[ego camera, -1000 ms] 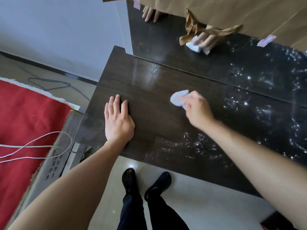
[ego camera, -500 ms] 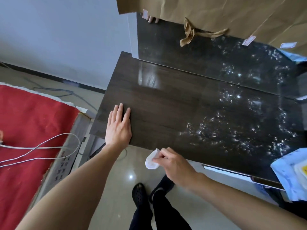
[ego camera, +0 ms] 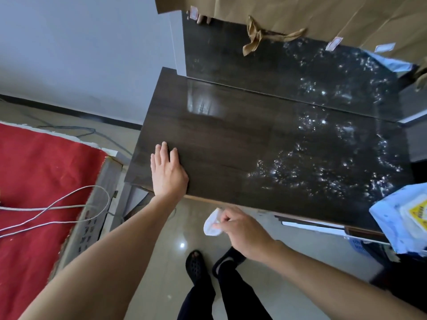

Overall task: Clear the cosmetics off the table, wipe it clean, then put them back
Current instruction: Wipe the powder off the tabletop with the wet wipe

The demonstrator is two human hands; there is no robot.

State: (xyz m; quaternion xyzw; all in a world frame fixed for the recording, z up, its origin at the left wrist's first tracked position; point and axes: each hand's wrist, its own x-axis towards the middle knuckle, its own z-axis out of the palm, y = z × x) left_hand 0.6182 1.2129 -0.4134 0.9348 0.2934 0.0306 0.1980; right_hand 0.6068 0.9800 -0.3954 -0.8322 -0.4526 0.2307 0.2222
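— Where are the hands?
— My left hand [ego camera: 168, 172] lies flat, fingers straight, on the near-left corner of the dark bench [ego camera: 231, 144]. My right hand [ego camera: 242, 229] pinches a small white wipe [ego camera: 211, 224] just off the bench's front edge, over the floor [ego camera: 175, 227].
— And the bench top?
— Glittering specks [ego camera: 335, 172] cover its right half (wet or dusty, I cannot tell). A blue-and-white packet [ego camera: 402, 218] overlaps its right corner.

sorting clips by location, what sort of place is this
Probably a room in a home, perhaps a bedroom: a dark wood dressing table backed by a mirror partly covered with brown paper, a red cloth beside it, and a glossy tiled floor.
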